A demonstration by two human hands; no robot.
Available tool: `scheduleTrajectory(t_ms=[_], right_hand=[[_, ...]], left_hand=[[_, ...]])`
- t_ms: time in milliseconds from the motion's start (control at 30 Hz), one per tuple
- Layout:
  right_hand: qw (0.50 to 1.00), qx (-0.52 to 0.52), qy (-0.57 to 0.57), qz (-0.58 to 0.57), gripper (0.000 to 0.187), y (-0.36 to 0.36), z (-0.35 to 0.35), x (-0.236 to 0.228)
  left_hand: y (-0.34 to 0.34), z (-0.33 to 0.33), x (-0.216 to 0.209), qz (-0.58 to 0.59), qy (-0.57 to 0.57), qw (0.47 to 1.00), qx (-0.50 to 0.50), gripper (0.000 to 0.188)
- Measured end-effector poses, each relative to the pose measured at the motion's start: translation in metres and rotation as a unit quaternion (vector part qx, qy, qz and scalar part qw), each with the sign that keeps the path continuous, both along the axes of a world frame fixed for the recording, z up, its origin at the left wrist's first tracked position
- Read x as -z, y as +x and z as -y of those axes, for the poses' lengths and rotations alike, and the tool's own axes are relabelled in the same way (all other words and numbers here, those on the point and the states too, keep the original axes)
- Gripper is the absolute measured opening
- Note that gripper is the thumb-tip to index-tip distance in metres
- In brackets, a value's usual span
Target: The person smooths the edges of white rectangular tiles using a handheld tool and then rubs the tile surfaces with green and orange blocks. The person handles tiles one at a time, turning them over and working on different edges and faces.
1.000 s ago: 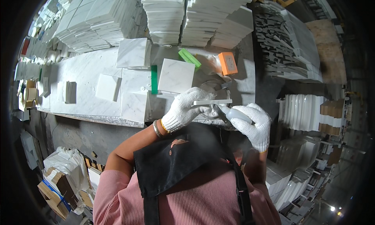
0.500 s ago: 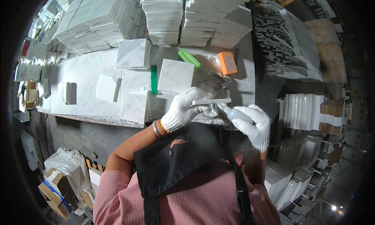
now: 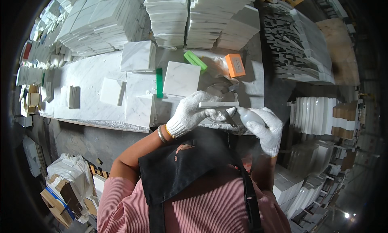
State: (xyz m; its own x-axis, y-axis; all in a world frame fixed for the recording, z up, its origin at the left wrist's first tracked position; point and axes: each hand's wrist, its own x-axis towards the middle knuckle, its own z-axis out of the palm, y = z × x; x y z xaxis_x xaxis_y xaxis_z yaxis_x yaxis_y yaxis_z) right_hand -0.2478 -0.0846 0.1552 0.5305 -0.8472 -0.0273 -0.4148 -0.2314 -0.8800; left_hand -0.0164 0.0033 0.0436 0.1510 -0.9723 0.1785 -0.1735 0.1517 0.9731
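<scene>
Wearing a white knit glove, my left hand (image 3: 190, 111) is closed on a white marble tile (image 3: 218, 105), held edge-up above the front of the workbench. My right hand (image 3: 265, 130), gloved alike, is wrapped round a pale squeeze bottle (image 3: 251, 117). The bottle's narrow tip points at the tile's right end; whether it touches cannot be made out. Beyond the tile, a round clear item (image 3: 218, 88) lies on the bench, partly covered by my left hand and the tile. Another square marble tile (image 3: 182, 79) lies flat just past my left hand.
A green strip (image 3: 159, 83), a bright green block (image 3: 195, 61) and an orange box (image 3: 235, 65) lie on the bench. Tall marble tile stacks (image 3: 167, 20) line its back. Small tile piles (image 3: 112, 91) sit to the left; more stacked slabs (image 3: 310, 115) stand at the right.
My right hand has turned and shifted slightly right with the squeeze bottle, whose tip now sits by the tile's right end rather than under it. My left hand has barely moved.
</scene>
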Motion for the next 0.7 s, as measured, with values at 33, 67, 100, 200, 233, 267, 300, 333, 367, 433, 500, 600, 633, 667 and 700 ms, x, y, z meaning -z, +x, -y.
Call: scheduleTrajectory(t_ms=[33, 67, 100, 200, 233, 267, 300, 333, 367, 433, 500, 600, 633, 667, 700], right_hand=[[0.999, 0.021, 0.018, 0.019, 0.032, -0.004, 0.001, 0.003], [0.993, 0.067, 0.079, 0.059, 0.034, -0.016, 0.001, 0.015], [0.983, 0.106, 0.108, 0.103, 0.034, -0.021, 0.001, 0.021], [0.958, 0.202, 0.116, 0.168, 0.031, -0.035, 0.012, 0.056], [0.956, 0.209, 0.116, 0.171, 0.029, -0.036, 0.017, 0.068], [0.954, 0.215, 0.118, 0.174, 0.026, -0.038, 0.021, 0.081], [0.965, 0.208, 0.084, 0.134, 0.026, -0.042, 0.024, 0.095], [0.974, 0.200, 0.050, 0.093, 0.025, -0.050, 0.028, 0.112], [0.978, 0.205, 0.032, 0.034, 0.025, -0.062, 0.034, 0.132], [0.974, 0.225, -0.001, 0.018, 0.021, -0.058, 0.039, 0.154], [0.966, 0.245, 0.060, 0.054, 0.020, -0.065, 0.048, 0.181], [0.931, 0.270, 0.199, 0.148, 0.022, -0.066, 0.058, 0.198], [0.922, 0.266, 0.226, 0.170, 0.024, -0.066, 0.060, 0.199], [0.912, 0.261, 0.253, 0.191, 0.026, -0.066, 0.061, 0.199], [0.986, 0.163, 0.020, 0.025, 0.029, -0.065, 0.055, 0.205]], left_hand=[[0.000, -0.001, -0.003, -0.019, 0.017, 1.000, 0.002, 0.037], [-0.001, -0.001, -0.009, -0.074, 0.064, 0.995, 0.014, 0.037], [0.000, -0.002, -0.015, -0.128, 0.111, 0.985, 0.023, 0.037], [0.002, 0.000, -0.020, -0.175, 0.178, 0.968, 0.035, 0.037], [0.003, 0.002, -0.020, -0.171, 0.189, 0.966, 0.037, 0.036], [0.002, 0.002, -0.018, -0.192, 0.196, 0.961, 0.043, 0.035], [0.001, 0.002, -0.015, -0.213, 0.203, 0.954, 0.049, 0.034], [0.000, 0.002, -0.013, -0.234, 0.210, 0.948, 0.056, 0.033], [0.000, 0.002, -0.014, -0.223, 0.224, 0.947, 0.059, 0.032], [-0.001, 0.002, -0.014, -0.202, 0.253, 0.944, 0.063, 0.029], [-0.001, 0.002, -0.006, -0.147, 0.265, 0.949, 0.086, 0.027], [0.000, 0.002, -0.006, -0.132, 0.297, 0.938, 0.119, 0.026], [0.001, 0.002, -0.008, -0.139, 0.310, 0.932, 0.129, 0.026], [0.001, 0.001, -0.012, -0.152, 0.311, 0.929, 0.130, 0.027], [0.000, 0.000, -0.019, -0.165, 0.312, 0.927, 0.131, 0.027]])
